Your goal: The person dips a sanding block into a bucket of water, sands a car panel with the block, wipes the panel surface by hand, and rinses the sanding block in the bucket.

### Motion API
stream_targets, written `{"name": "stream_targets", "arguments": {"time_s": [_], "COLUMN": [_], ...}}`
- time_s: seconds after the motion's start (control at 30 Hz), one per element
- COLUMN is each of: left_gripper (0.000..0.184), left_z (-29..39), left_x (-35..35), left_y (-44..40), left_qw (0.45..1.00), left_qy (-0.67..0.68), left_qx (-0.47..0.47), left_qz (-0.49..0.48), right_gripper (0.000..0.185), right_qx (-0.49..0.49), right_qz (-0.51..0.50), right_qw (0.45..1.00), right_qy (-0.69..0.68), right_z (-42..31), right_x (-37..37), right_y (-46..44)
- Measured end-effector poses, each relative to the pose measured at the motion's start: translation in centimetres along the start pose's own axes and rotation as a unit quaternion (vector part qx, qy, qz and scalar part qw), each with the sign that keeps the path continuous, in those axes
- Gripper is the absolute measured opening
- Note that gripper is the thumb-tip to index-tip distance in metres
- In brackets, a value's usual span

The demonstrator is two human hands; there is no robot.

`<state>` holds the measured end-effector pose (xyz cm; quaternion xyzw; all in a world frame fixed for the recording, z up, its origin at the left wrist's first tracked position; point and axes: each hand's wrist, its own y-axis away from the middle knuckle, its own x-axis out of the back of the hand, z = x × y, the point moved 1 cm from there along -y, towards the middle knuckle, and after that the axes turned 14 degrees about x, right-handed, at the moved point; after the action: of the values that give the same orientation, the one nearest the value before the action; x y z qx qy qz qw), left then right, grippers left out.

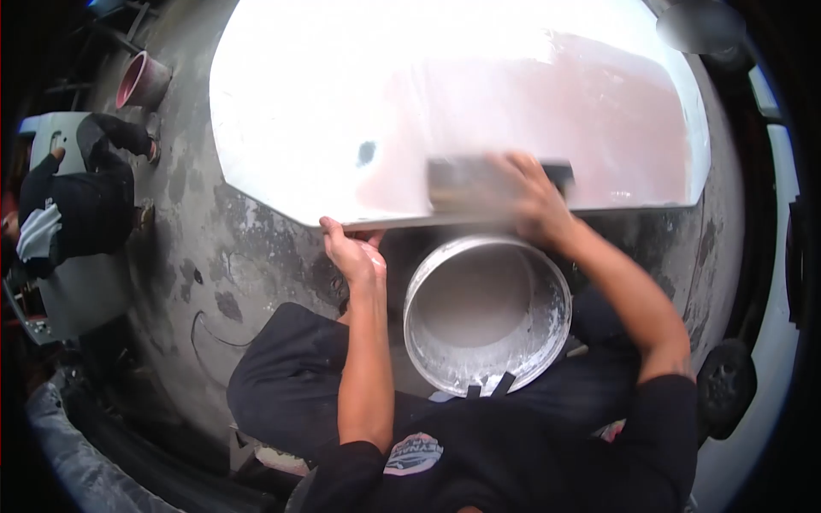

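Note:
A large white car panel (291, 111) with pinkish, sanded-looking patches lies in front of me. My left hand (352, 256) grips its near edge, with some of the fingers hidden under the panel. My right hand (534, 197) is closed over a long dark sanding block (457, 184) that rests on the panel near the same edge. Motion blurs both that hand and the block. Between my legs stands a round bucket (413, 312) of cloudy greyish liquid, its rim and inner wall spotted with white residue. Two dark strips (503, 384) hang over the bucket's near rim.
At the left, another person (85, 205) in dark clothes is beside a light-coloured panel (90, 295). A reddish bucket (145, 81) stands on the stained concrete floor (184, 256) at the upper left. A white vehicle (774, 325) borders the right side. A thin cable (198, 342) lies on the floor.

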<state>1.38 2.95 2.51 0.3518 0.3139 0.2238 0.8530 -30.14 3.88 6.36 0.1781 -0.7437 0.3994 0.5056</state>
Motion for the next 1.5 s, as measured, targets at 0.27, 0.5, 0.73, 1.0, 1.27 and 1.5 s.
{"name": "stream_targets", "arguments": {"time_s": [0.27,0.5,0.73,1.0,1.27,1.5], "left_gripper": [0.057,0.058,0.057,0.059,0.061,0.062], "left_z": [0.1,0.0,0.4,0.0,0.7,0.2], "left_x": [1.0,0.3,1.1,0.2,0.6,0.2], "left_y": [0.3,0.3,-0.7,-0.2,-0.3,-0.1], "left_qw": [0.999,0.999,0.999,0.999,0.999,0.998], "left_qy": [-0.013,-0.031,-0.027,-0.039,-0.033,-0.061], "left_qx": [0.023,0.0,0.004,0.004,0.013,-0.011], "left_qz": [-0.033,-0.019,-0.035,-0.01,-0.026,-0.022], "right_gripper": [0.062,0.072,0.07,0.077,0.07,0.065], "right_qx": [-0.094,-0.011,-0.101,0.039,-0.046,0.001], "right_qz": [0.027,-0.001,-0.007,0.033,0.045,-0.025], "right_qw": [0.992,1.0,0.991,0.997,0.994,0.997], "right_qy": [0.076,0.028,0.093,0.058,0.087,0.072], "right_z": [8.7,1.0,11.4,7.3,9.7,10.5], "right_x": [-4.0,3.8,0.5,3.0,2.6,3.5], "right_y": [-9.9,4.5,-4.3,6.7,3.9,6.0]}}
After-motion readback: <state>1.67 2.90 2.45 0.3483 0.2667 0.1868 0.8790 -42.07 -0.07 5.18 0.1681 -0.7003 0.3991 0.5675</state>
